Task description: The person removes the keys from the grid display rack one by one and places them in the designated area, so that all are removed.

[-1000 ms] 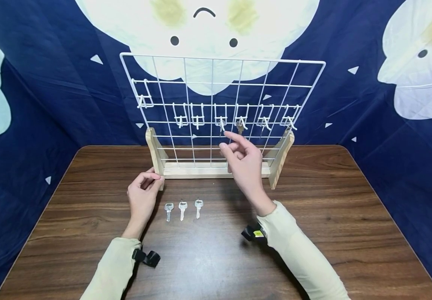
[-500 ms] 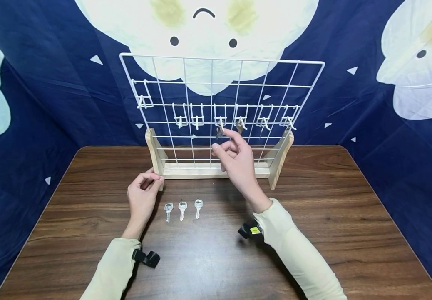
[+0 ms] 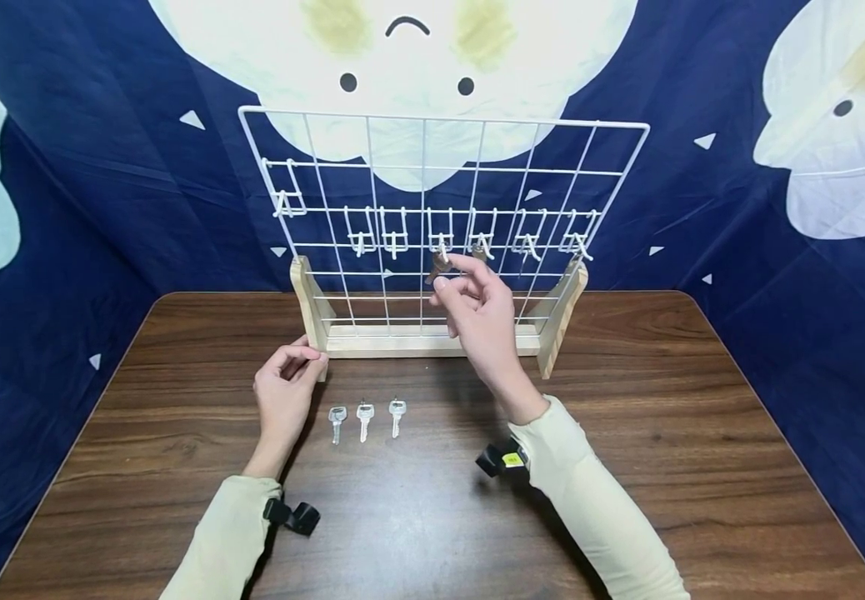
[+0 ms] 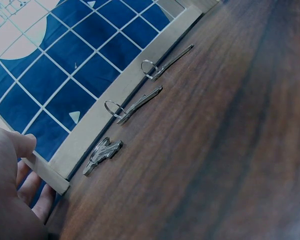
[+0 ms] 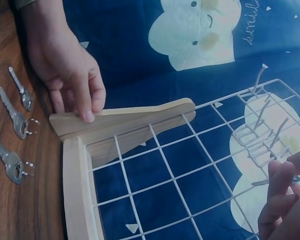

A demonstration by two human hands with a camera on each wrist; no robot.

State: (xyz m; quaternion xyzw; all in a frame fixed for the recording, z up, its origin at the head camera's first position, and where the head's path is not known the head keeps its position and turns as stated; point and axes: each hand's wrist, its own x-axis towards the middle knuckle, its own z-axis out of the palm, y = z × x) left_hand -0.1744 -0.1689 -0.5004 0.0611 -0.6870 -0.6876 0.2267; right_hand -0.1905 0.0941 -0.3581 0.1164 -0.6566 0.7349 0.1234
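In the head view, my left hand (image 3: 285,392) grips the left wooden foot (image 3: 315,312) of a white wire grid rack (image 3: 423,171), thumb in front. My right hand (image 3: 481,321) is raised at the rack's middle. Its thumb and index finger are at a key (image 3: 438,267) below a white hook (image 3: 442,242); in the right wrist view this key (image 5: 260,183) shows between the fingers, partly hidden. Another key (image 3: 480,250) hangs on the hook to the right. Three silver keys (image 3: 365,421) with rings lie in a row on the table before the rack.
More white hooks (image 3: 393,242) line the same grid row, and one (image 3: 289,200) sits higher at the far left. The rack stands on a brown wooden table (image 3: 627,467). Behind it hangs a dark blue cloth (image 3: 177,200) with white cloud shapes.
My right hand has shifted left along the rack to the key at the middle hook, and its thumb has closed up to that key. The left hand stays on the wooden foot.
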